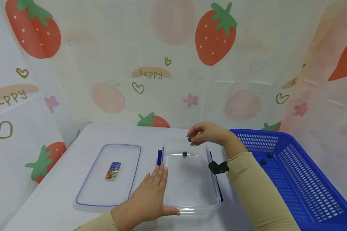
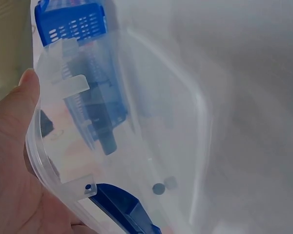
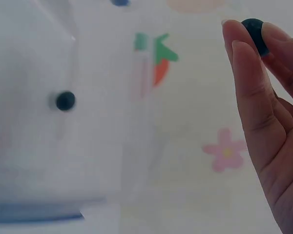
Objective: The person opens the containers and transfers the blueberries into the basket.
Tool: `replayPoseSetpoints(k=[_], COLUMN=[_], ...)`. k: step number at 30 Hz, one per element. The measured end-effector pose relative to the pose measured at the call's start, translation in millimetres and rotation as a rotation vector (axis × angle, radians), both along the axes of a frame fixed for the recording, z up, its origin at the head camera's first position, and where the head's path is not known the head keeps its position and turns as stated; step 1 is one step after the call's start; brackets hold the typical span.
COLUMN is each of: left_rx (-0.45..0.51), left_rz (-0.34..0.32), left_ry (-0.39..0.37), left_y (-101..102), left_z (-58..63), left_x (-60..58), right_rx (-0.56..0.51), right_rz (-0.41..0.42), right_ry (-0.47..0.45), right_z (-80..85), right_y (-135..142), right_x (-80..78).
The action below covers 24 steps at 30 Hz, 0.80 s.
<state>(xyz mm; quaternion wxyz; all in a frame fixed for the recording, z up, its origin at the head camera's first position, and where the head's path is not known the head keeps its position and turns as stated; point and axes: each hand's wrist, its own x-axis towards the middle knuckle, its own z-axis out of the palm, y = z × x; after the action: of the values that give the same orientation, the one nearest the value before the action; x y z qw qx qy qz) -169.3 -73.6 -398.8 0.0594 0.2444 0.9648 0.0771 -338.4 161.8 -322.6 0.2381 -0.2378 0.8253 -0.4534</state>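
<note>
My right hand (image 1: 211,133) is raised over the far end of a clear plastic box (image 1: 200,208). Between thumb and fingertips it pinches a small dark ball (image 3: 254,33), dark blue-green in the right wrist view. Another dark ball (image 1: 184,154) lies inside the box near its far end. My left hand (image 1: 150,194) rests against the box's near left corner, its fingers straight along the left side and the thumb along the front rim. A blue side latch (image 2: 124,207) hangs open beside that hand in the left wrist view.
Left of the box, a clear lid (image 1: 89,189) with a blue seal lies flat, bearing a colourful label (image 1: 113,171). On the right stands a blue perforated basket (image 1: 312,183) with two dark balls (image 1: 263,161) inside. A strawberry-patterned sheet (image 1: 173,48) hangs behind the white table.
</note>
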Motion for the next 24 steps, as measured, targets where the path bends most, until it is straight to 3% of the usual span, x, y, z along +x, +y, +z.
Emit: replayPoseSetpoints(k=[5,12,17,24], left_rx=[-0.014,-0.025,-0.024,-0.018], left_rz=[-0.013,-0.031,-0.031,-0.035], left_ry=[0.014,0.026,0.021,0.016], left_y=[-2,-5,-6,-6], left_z=[-0.5,-1.2,-1.9,-1.9], left_x=[-1.8,-2.8,-3.4,-2.9], right_rx=[-0.056,0.003,0.007,0.007], right_rz=[-0.010,-0.068,-0.114,-0.189], right_ry=[0.026,0.094,0.132,0.184], right_z=[18.9,28.3,25.2,6.2], right_y=[39,96,138,195], right_x=[6.1,21.2,33.9,53.6])
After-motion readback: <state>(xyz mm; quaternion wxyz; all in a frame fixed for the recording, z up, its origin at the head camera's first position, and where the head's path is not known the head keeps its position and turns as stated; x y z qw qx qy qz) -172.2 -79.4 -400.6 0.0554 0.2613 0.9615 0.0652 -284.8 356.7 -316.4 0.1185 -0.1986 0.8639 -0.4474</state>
